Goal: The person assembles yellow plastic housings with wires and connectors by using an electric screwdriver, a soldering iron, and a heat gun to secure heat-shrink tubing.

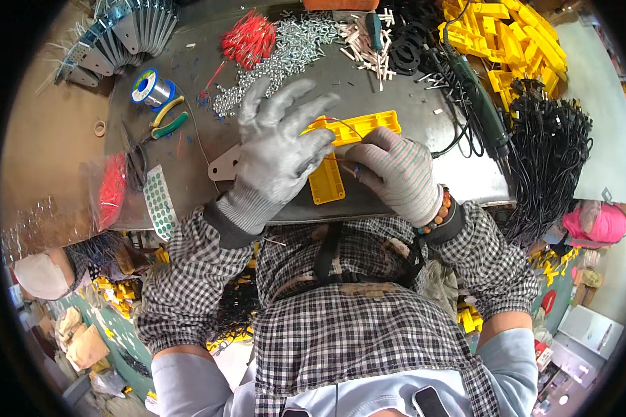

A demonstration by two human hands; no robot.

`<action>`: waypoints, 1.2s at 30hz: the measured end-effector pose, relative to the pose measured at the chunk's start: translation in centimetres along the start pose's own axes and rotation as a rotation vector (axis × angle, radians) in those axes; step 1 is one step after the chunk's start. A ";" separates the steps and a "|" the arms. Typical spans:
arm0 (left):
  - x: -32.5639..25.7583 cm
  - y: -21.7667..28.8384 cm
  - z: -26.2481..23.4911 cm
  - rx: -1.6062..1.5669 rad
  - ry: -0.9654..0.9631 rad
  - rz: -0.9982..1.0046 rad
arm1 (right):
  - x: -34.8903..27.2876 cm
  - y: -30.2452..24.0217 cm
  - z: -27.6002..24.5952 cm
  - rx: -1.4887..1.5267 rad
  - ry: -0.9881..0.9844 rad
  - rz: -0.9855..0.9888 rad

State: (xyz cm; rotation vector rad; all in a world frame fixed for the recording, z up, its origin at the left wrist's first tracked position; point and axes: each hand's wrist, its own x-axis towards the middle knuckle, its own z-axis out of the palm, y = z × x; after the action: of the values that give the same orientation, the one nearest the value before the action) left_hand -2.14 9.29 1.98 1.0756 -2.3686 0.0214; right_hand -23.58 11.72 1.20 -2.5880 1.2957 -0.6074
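My left hand [278, 139], in a grey glove, is raised over the table with its fingers spread. Close by its fingertips are a yellow plastic bar [379, 125], with ribbed compartments, and a second yellow plastic piece [327, 182] nearer to me, partly covered. My right hand [400, 174], in a striped glove with a bead bracelet at the wrist, is pinched on a thin red wire [334, 159] over the yellow pieces. The wire's path between the hands is partly hidden. A grey metal plate with holes [222, 167] lies beside my left wrist.
At the back lie red wires [248, 40], screws [299, 52] and white sleeves [362, 55]. A solder spool [151, 90], pliers [168, 119] and scissors [135, 156] are at left. Right are a green-handled tool [478, 101], yellow parts [518, 38] and black cables [546, 149].
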 end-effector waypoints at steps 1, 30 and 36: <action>0.2 0.1 0.2 0.063 -0.008 0.010 | -0.1 -0.2 -0.1 0.025 0.026 0.013; -0.5 -1.1 1.3 -0.889 -0.154 -0.438 | 1.7 0.0 -1.3 0.333 0.059 0.252; -1.3 -1.5 2.2 -1.041 -0.177 -0.471 | 1.9 -0.4 -0.6 0.490 0.058 0.110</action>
State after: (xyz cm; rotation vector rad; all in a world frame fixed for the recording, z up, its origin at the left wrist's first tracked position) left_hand -1.42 8.69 -0.86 1.0336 -1.7436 -1.3428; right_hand -22.54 10.40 2.42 -2.1033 1.1234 -0.8595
